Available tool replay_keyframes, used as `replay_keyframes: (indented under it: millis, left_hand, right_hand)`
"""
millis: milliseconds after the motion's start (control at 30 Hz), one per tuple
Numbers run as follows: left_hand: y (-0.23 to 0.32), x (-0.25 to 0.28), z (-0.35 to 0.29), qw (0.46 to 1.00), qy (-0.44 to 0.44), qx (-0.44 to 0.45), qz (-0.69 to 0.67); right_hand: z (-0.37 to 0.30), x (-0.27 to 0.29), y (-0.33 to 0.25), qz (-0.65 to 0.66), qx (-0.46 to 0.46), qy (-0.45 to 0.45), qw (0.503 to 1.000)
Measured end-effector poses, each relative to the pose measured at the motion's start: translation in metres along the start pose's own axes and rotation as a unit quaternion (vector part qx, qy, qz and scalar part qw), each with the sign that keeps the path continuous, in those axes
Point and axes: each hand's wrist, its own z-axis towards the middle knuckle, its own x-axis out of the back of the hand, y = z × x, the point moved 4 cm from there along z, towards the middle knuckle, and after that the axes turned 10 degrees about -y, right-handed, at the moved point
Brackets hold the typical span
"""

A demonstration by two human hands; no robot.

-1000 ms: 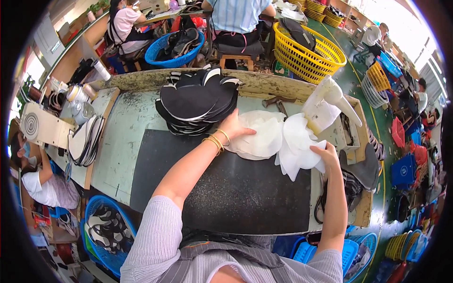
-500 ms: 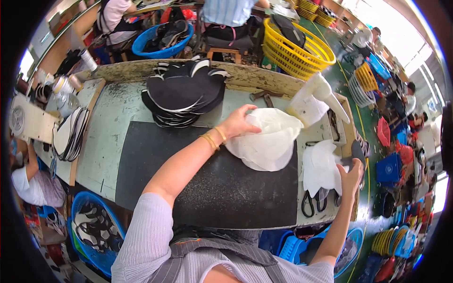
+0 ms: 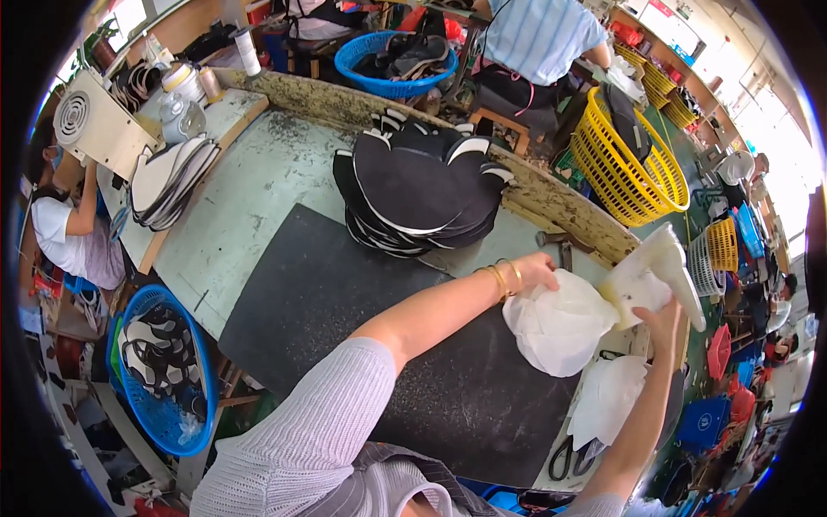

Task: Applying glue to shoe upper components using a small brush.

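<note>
My left hand (image 3: 540, 270) grips the upper edge of a stack of thin white cut sheets (image 3: 560, 332), fingers bent over it. The sheets overlap the right part of a black mat, next to a cut-open whitish plastic jug (image 3: 636, 280) with yellowish stains. My right hand (image 3: 662, 323) is at the jug's near side, thumb against its face and the other fingers up by its handle; they look closed around it. Just below lie more white cut pieces (image 3: 607, 401), partly behind my right forearm. Black-handled scissors (image 3: 564, 459) rest beside those pieces.
A tall pile of black cut pieces with white edges (image 3: 422, 185) stands beyond the black mat (image 3: 345, 302). A hammer (image 3: 564, 248) lies near the wooden rim. Yellow (image 3: 624, 168) and blue (image 3: 392, 86) baskets stand past the table; another blue basket (image 3: 202, 379) is at left. Co-workers sit nearby.
My right hand has moved from beside the white cut pieces up to the jug. My left hand keeps hold of the white sheets, now nearer the jug. The whole view has turned.
</note>
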Motion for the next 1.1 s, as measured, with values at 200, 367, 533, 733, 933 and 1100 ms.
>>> replay_keyframes:
  millis: [200,367,533,733,933,1100]
  left_hand:
    - [-0.013,-0.04,0.07,0.998,0.052,-0.024,0.011]
    - [0.011,-0.057,0.053,0.911,0.065,-0.086,0.398]
    - [0.131,-0.069,-0.076,0.919,0.127,-0.255,0.272]
    - [0.131,-0.116,-0.139,0.928,-0.069,-0.181,0.319]
    - [0.108,-0.117,-0.142,0.83,0.048,-0.168,0.53]
    - [0.096,-0.124,-0.111,0.8,0.081,-0.19,0.563]
  right_hand:
    - [-0.041,0.083,-0.071,-0.192,0.077,0.123,0.971]
    - [-0.114,0.032,-0.2,-0.482,0.264,0.075,0.832]
    - [-0.171,-0.037,-0.219,-0.566,0.298,-0.087,0.763]
    - [-0.169,-0.137,-0.208,-0.589,0.525,-0.204,0.58]
    - [-0.209,-0.105,-0.184,-0.152,0.283,-0.291,0.901]
    - [-0.198,-0.164,-0.139,0.288,0.053,-0.058,0.954]
